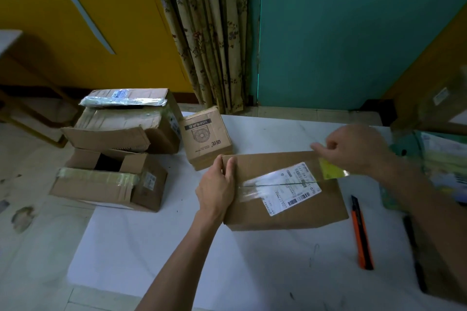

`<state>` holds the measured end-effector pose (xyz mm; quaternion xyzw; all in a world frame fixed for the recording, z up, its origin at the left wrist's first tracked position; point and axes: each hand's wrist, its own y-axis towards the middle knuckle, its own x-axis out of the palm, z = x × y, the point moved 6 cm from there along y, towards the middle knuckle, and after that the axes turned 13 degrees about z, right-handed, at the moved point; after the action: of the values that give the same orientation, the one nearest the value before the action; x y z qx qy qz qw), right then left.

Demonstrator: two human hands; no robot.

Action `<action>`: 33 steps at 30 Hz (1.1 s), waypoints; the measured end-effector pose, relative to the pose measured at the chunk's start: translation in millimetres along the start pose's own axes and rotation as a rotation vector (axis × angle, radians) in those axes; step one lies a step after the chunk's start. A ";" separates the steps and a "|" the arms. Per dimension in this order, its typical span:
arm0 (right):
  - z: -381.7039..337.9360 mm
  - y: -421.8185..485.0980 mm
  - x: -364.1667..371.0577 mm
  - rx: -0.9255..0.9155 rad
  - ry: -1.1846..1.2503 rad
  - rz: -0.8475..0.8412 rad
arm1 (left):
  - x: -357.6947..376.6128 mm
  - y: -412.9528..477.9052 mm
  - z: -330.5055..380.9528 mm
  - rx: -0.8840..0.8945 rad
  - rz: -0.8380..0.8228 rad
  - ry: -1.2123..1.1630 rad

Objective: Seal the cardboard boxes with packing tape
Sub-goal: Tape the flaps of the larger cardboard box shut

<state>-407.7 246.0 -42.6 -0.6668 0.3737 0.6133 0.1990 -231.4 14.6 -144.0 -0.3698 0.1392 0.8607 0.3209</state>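
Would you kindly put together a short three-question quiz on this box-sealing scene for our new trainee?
1. True or false: the orange utility knife lies on the table, to the right of the box being sealed.
2. What is the left hand doing?
A) Pressing on the box's left end, where the tape strip starts
B) Holding the knife
C) Lifting a small box
3. Fill in the blank: the right hand grips the packing tape, whose clear strip crosses the white shipping ____ on the box top.

Key: 1 true; 2 A; 3 label.
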 end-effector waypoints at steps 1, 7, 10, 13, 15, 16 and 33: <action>16.0 -3.7 -1.6 0.029 -0.009 0.033 | 1.2 -0.2 0.7 -0.001 0.003 -0.011; 35.2 -10.9 14.1 0.052 -0.059 0.055 | 3.2 -1.3 0.4 -0.014 0.006 -0.017; 39.7 -17.6 18.2 0.111 -0.149 0.010 | 1.4 -2.2 0.7 -0.025 0.007 -0.019; 48.2 -32.0 31.6 0.142 -0.259 -0.046 | 0.6 -3.4 1.8 -0.015 0.018 -0.007; 52.0 -44.8 50.9 0.131 -0.241 -0.084 | 0.0 -4.5 1.4 -0.009 0.028 -0.004; 53.1 -49.1 58.1 0.132 -0.203 -0.062 | -0.3 -4.3 2.3 -0.010 0.031 -0.004; -1.4 -61.4 78.1 0.275 0.013 -0.078 | -21.5 24.7 2.6 0.171 -0.004 0.312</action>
<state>-363.7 264.5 -129.7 -0.6514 0.4292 0.5437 0.3096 -237.7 -12.5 -126.5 -0.4707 0.2594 0.7772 0.3273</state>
